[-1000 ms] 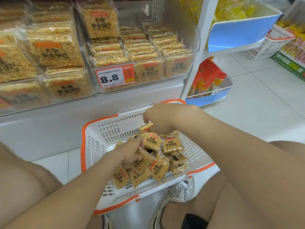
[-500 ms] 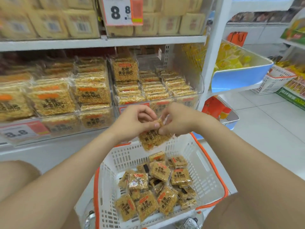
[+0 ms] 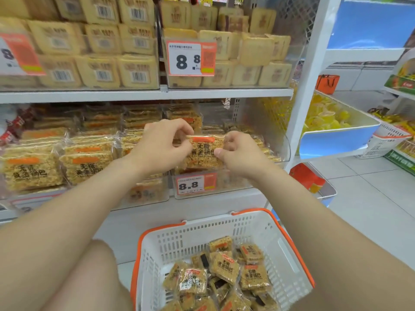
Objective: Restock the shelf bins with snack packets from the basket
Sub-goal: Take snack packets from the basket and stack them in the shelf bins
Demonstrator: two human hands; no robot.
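I hold a stack of clear-wrapped golden rice-crisp packets [image 3: 205, 152] between both hands, upright, over the front of the clear shelf bin [image 3: 278, 151] on the lower shelf. My left hand [image 3: 162, 143] grips the stack's left side. My right hand [image 3: 238, 151] pinches its right side, thumb on the front. The white basket [image 3: 289, 261] with orange rim stands below on the floor, with several more packets [image 3: 224, 274] lying in it.
Neighbouring bins to the left hold larger packets [image 3: 27, 169] of the same snack. Price tags reading 8.8 [image 3: 195, 184] clip to the bin fronts. The upper shelf [image 3: 143, 94] carries pale boxed snacks. A white upright [image 3: 307, 81] and blue-fronted bins [image 3: 336, 140] stand to the right.
Both hands rose from the basket, gathered packets together and lifted the stack up to the lower shelf bin. The view tilted upward with them.
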